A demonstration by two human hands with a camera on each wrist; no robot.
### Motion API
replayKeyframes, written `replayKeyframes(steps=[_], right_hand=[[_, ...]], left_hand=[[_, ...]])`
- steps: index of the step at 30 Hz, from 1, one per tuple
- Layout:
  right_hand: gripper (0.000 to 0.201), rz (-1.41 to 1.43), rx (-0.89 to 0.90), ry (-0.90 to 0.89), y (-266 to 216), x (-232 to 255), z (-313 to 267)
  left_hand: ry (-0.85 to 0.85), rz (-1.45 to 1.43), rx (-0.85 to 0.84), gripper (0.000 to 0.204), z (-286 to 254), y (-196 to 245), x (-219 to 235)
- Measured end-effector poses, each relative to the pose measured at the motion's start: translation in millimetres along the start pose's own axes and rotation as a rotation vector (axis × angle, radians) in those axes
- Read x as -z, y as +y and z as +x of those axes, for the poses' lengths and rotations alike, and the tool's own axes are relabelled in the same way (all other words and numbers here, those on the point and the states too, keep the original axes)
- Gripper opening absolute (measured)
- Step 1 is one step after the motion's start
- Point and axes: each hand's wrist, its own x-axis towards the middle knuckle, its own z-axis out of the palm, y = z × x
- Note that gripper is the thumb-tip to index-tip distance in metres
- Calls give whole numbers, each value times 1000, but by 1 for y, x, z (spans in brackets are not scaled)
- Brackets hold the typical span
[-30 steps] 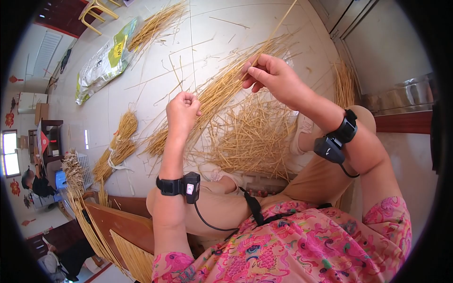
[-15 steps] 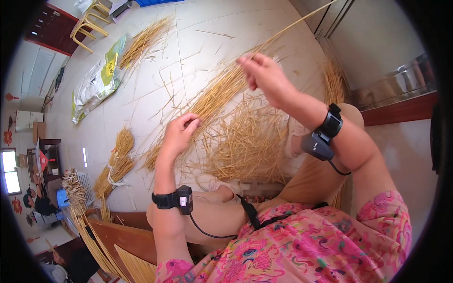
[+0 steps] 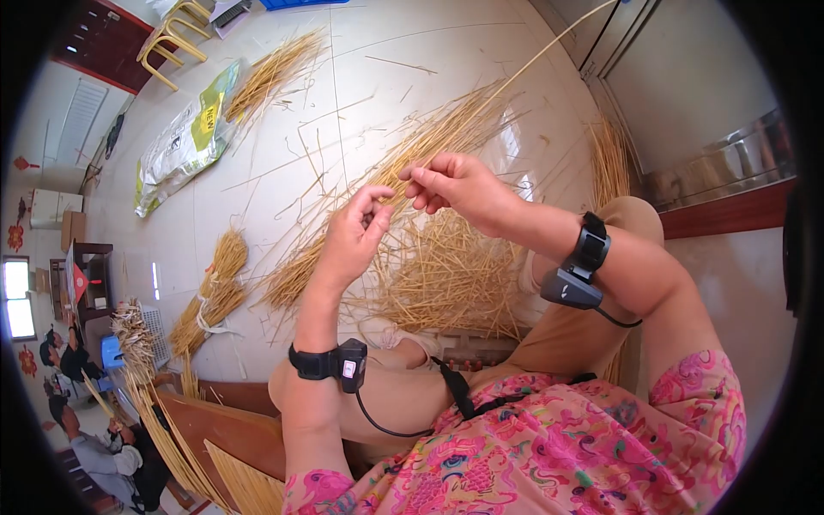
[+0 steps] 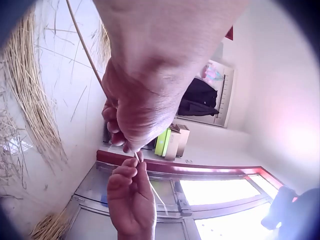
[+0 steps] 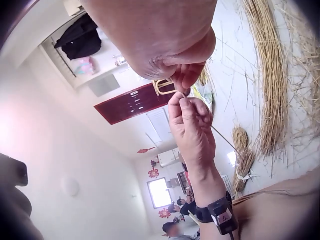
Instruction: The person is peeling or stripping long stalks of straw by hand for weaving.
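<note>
My left hand [image 3: 354, 233] and right hand [image 3: 461, 187] are close together above the straw, almost fingertip to fingertip. Both pinch one long straw stalk [image 3: 560, 41], which slants from the right hand toward the upper right in the head view. In the left wrist view the stalk [image 4: 85, 47] runs through the left hand to the right hand's thumb and fingertips. The right wrist view has the left thumb and forefinger closed on it. Beneath the hands lies a long heap of straight stalks [image 3: 318, 257], with a tangled pile of short straw [image 3: 455, 279] nearer my legs.
A tied straw bundle [image 3: 210, 287] lies on the left, and a white-green bag [image 3: 180, 159] with more straw [image 3: 266, 77] farther back. Straw also leans by the metal door [image 3: 609, 163]. A wooden board [image 3: 227, 429] stands beside my left leg. Other people [image 3: 103, 446] sit at far left.
My right hand has come down and left toward the left hand, and the left hand has risen slightly to meet it. The long stalk still points to the upper right.
</note>
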Motion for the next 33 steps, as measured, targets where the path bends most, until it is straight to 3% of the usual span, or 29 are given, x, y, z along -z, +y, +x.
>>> replayKeyframes(steps=[2, 5, 8, 12, 19, 23, 29, 33], right_hand=[[20, -37, 2, 9, 1, -1, -1], [19, -119, 84, 196, -6, 6, 1], [21, -12, 158, 355, -11, 19, 8], [20, 79, 155, 241, -8, 17, 7], [23, -104, 94, -43, 8, 0, -4], [23, -144, 84, -84, 12, 0, -6], [23, -159, 85, -58, 13, -2, -6], [23, -145, 114, 4, 12, -3, -3]], left_hand=[[62, 17, -11, 15, 1, -1, -3], [172, 54, 39, 13, -1, -4, 4], [146, 96, 66, 13, -4, -11, 13], [102, -60, 87, 17, -3, -11, 10], [64, -149, 119, 18, 4, 7, -1], [71, -278, 131, 17, 5, 2, -3], [182, -239, 189, 11, 6, -3, -1], [254, -120, 75, 10, 6, -10, 0]])
